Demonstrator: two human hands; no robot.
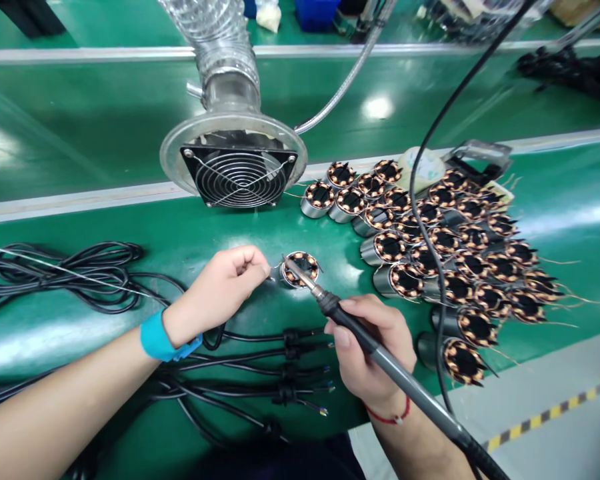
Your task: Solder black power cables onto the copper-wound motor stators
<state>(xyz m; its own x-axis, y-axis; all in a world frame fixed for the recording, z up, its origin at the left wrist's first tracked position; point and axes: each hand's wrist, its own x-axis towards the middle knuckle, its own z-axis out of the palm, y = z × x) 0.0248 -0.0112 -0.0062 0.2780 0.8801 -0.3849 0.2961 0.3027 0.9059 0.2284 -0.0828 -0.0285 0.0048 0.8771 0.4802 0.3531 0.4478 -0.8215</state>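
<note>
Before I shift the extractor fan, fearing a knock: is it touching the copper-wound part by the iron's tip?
Apart: the head view shows bare green bench between the fan and the part.

Bright, cool light falls from above, leaving a round white glare on the glossy green upright panel [340, 93] and pale streaks along the left and right edges of the smooth green tabletop [260, 233]. The near edge is darkest. Straight lines bow toward the borders; the corners look soft.
</note>
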